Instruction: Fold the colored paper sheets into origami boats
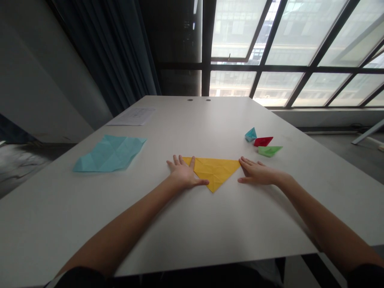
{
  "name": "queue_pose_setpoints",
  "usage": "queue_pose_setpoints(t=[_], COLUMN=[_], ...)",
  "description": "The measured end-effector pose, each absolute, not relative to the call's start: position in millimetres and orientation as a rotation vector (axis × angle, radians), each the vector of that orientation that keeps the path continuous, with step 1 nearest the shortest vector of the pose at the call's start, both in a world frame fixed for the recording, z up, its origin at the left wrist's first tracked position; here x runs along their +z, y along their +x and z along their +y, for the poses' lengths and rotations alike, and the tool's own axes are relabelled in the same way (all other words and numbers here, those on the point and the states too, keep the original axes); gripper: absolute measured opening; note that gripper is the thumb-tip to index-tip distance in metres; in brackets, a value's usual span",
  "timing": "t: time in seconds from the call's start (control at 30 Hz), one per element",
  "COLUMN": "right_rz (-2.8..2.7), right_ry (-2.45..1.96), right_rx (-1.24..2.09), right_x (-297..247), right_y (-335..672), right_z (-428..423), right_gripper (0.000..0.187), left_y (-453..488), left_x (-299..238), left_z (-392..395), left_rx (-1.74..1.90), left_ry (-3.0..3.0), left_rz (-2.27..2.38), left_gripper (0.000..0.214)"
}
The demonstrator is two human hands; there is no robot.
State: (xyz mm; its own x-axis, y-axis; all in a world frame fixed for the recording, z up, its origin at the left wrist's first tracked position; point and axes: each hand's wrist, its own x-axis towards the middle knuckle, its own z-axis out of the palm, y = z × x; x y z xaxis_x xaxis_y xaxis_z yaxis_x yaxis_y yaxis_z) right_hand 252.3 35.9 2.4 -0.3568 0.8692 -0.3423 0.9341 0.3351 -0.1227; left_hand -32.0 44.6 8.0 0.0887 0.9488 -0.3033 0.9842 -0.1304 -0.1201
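Note:
A yellow paper (215, 170) folded into a triangle lies flat on the white table (192, 224), its tip pointing toward me. My left hand (183, 173) rests flat on the triangle's left corner with fingers spread. My right hand (257, 173) lies flat at the right corner, fingertips touching the paper's edge. Neither hand holds anything.
A creased light-blue sheet (110, 153) lies to the left. Three small paper boats, teal (251, 135), red (263, 141) and green (269, 151), sit to the right behind my right hand. A white printed sheet (132, 116) lies at the far left. Windows stand behind the table.

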Motion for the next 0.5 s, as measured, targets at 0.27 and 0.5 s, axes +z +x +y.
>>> queue_pose_setpoints(t=[0.27, 0.5], right_rz=[2.802, 3.035], right_ry=[1.593, 1.334], right_rx=[-0.164, -0.336], right_x=[4, 12], right_y=[245, 240], right_z=[44, 44], right_gripper=[0.067, 0.040], left_y=[-35, -47], left_x=[5, 14], left_z=[45, 59], left_rx=[-0.445, -0.436], left_ry=[2.236, 2.287], left_rz=[1.949, 1.794], left_gripper=[0.112, 0.102])
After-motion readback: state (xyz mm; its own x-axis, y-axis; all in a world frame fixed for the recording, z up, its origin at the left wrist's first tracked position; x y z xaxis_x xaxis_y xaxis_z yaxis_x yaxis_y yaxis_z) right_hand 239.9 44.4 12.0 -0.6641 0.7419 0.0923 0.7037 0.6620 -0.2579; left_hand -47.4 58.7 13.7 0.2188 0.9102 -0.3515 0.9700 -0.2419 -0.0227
